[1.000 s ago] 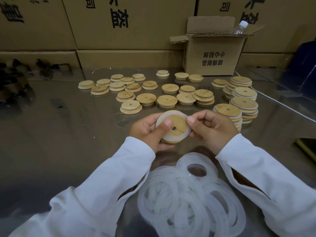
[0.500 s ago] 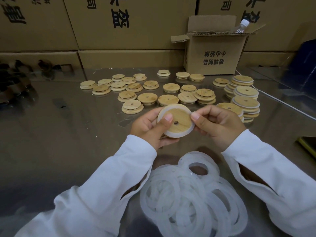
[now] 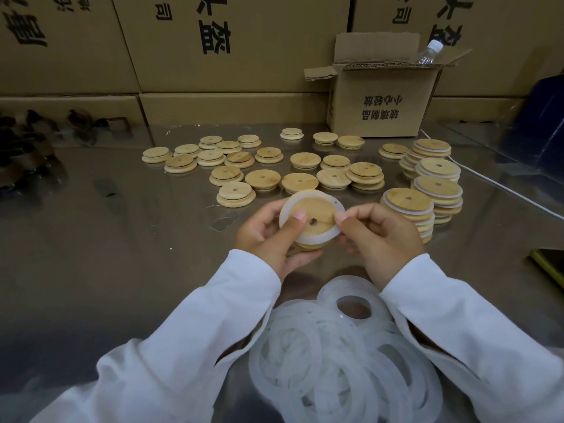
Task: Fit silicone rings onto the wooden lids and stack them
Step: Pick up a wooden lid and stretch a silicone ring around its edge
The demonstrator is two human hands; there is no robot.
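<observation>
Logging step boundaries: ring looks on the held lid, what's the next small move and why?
Probably carry it right and set it on the nearest ringed stack. The silicone ring already circles the wooden lid held by left hand and right hand.

The left hand [image 3: 268,236] now has its thumb pressed nearer the centre hole of the round wooden lid [image 3: 314,213], and the translucent white silicone ring [image 3: 317,238] sits lower around its rim than a second ago
</observation>
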